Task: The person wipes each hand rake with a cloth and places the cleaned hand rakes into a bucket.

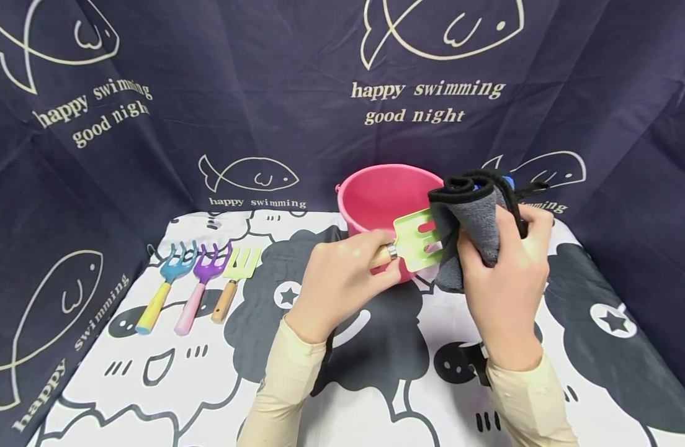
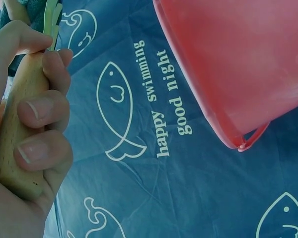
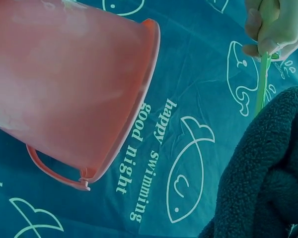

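Observation:
My left hand grips the wooden handle of a small garden fork with a flat, slotted light-green head. Fingers curl around that handle in the left wrist view. A folded grey cloth with black edging is held in my right hand. It covers the far end of the fork's head, hiding the tips of the tines. Behind the fork stands a pink bucket, whose front is partly hidden by my left hand and the fork.
On the left of the sheep-patterned tablecloth lie a blue fork with a yellow handle, a purple fork with a pink handle and a green fork with a wooden handle. Dark fish-print curtains surround the table.

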`<action>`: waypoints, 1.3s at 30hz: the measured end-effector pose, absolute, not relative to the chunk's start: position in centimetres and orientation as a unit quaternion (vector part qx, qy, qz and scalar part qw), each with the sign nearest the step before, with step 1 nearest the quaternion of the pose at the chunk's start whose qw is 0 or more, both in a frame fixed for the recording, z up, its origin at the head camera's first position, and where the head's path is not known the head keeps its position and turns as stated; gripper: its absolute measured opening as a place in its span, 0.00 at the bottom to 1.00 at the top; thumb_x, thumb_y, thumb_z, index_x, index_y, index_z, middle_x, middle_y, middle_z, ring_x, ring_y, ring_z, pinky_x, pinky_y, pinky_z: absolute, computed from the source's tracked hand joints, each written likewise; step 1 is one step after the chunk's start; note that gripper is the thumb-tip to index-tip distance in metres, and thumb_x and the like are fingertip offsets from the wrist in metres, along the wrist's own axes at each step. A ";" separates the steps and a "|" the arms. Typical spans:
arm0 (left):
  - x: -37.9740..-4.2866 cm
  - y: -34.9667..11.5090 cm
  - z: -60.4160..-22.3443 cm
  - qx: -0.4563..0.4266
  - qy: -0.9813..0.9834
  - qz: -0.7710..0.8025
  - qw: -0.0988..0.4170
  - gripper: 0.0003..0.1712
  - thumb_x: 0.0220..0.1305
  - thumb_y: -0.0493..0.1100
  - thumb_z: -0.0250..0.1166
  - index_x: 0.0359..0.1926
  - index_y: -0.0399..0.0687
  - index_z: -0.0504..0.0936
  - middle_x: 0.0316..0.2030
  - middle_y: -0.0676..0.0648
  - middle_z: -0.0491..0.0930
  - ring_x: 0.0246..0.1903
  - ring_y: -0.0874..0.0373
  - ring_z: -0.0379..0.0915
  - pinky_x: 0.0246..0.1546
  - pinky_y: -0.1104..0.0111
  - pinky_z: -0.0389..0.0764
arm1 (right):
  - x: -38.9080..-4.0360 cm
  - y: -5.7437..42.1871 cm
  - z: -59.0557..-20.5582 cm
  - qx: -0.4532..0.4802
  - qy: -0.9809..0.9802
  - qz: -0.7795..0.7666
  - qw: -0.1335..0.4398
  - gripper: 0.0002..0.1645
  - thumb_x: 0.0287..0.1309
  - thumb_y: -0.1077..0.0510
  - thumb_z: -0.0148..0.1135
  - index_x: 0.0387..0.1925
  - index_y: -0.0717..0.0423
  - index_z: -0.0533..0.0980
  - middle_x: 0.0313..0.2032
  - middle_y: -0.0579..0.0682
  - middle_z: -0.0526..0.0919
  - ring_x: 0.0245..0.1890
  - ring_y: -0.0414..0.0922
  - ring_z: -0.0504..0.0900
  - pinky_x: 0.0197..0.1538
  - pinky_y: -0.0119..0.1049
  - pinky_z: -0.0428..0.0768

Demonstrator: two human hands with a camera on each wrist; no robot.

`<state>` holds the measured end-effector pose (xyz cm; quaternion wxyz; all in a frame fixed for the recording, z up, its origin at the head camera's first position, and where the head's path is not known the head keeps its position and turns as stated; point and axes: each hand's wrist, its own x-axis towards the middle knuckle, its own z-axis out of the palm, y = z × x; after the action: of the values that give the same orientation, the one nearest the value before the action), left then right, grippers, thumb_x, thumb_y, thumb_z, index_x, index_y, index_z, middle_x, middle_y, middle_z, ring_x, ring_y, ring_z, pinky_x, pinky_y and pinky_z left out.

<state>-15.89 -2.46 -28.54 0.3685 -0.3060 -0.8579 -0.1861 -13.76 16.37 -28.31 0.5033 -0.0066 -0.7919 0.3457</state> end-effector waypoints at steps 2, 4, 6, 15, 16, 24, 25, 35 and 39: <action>-15.9 -2.5 -28.5 -0.305 -0.859 -0.187 0.367 0.15 0.49 0.47 0.64 0.40 0.53 0.87 0.15 0.59 0.81 0.13 0.65 0.67 0.14 0.68 0.74 | -13.7 16.4 -28.3 -0.010 -0.792 0.345 0.505 0.16 0.51 0.59 0.65 0.43 0.59 0.81 0.47 0.70 0.72 0.44 0.63 0.77 0.41 0.65 0.72; -15.8 -2.5 -28.5 -0.303 -0.860 -0.188 0.366 0.15 0.49 0.47 0.64 0.40 0.53 0.87 0.15 0.59 0.82 0.13 0.65 0.68 0.14 0.68 0.75 | -13.7 16.5 -28.3 -0.012 -0.794 0.341 0.503 0.16 0.51 0.59 0.64 0.43 0.59 0.81 0.47 0.70 0.72 0.44 0.63 0.77 0.41 0.65 0.72; -15.8 -2.4 -28.5 -0.302 -0.861 -0.191 0.363 0.15 0.49 0.46 0.64 0.40 0.53 0.87 0.15 0.59 0.81 0.13 0.65 0.68 0.14 0.68 0.75 | -13.6 16.6 -28.3 -0.012 -0.797 0.337 0.500 0.16 0.52 0.58 0.64 0.43 0.60 0.81 0.47 0.70 0.71 0.44 0.63 0.77 0.41 0.65 0.72; -15.6 -2.3 -28.8 -0.299 -0.868 -0.206 0.340 0.14 0.50 0.46 0.64 0.39 0.53 0.86 0.16 0.58 0.80 0.14 0.65 0.68 0.16 0.68 0.76 | -13.3 16.8 -28.0 -0.012 -0.785 0.362 0.503 0.16 0.51 0.61 0.65 0.43 0.63 0.81 0.45 0.72 0.70 0.50 0.60 0.73 0.49 0.61 0.70; -15.6 -2.3 -28.8 -0.298 -0.868 -0.207 0.338 0.13 0.51 0.46 0.64 0.39 0.53 0.86 0.16 0.58 0.80 0.15 0.65 0.68 0.16 0.67 0.76 | -13.3 16.8 -27.9 -0.012 -0.781 0.365 0.507 0.16 0.50 0.62 0.65 0.43 0.63 0.81 0.45 0.72 0.70 0.50 0.60 0.72 0.50 0.61 0.69; -16.2 -2.4 -28.6 -0.285 -0.875 -0.245 0.305 0.13 0.52 0.42 0.63 0.41 0.48 0.80 0.30 0.53 0.80 0.17 0.62 0.69 0.18 0.67 0.79 | -13.3 16.5 -27.2 -0.014 -0.770 0.373 0.518 0.15 0.51 0.62 0.64 0.41 0.66 0.80 0.45 0.73 0.70 0.50 0.60 0.72 0.51 0.59 0.69; -16.2 -2.4 -28.6 -0.279 -0.877 -0.255 0.296 0.14 0.51 0.41 0.63 0.42 0.47 0.78 0.33 0.51 0.78 0.17 0.61 0.68 0.18 0.66 0.78 | -13.3 16.5 -27.2 -0.014 -0.770 0.373 0.519 0.15 0.51 0.62 0.64 0.42 0.66 0.80 0.45 0.73 0.70 0.50 0.60 0.72 0.51 0.59 0.69; -17.3 -1.7 -28.2 -0.260 -0.897 -0.251 0.253 0.17 0.56 0.39 0.55 0.47 0.44 0.66 0.44 0.46 0.68 0.14 0.60 0.66 0.17 0.68 0.77 | -12.7 16.1 -26.3 -0.015 -0.760 0.375 0.531 0.15 0.52 0.63 0.63 0.41 0.69 0.80 0.43 0.76 0.69 0.49 0.63 0.70 0.50 0.59 0.67; -18.5 -1.4 -27.8 -0.269 -0.896 -0.254 0.244 0.14 0.59 0.38 0.55 0.47 0.44 0.67 0.42 0.45 0.68 0.21 0.61 0.72 0.22 0.68 0.81 | -12.5 16.0 -26.1 -0.014 -0.761 0.375 0.529 0.15 0.53 0.63 0.63 0.41 0.70 0.80 0.43 0.76 0.69 0.49 0.63 0.70 0.51 0.59 0.67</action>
<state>-18.46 -1.39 -27.82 0.2440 -0.2694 -0.8963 -0.2541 -12.47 15.98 -26.07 0.5285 -0.0136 -0.7614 0.3752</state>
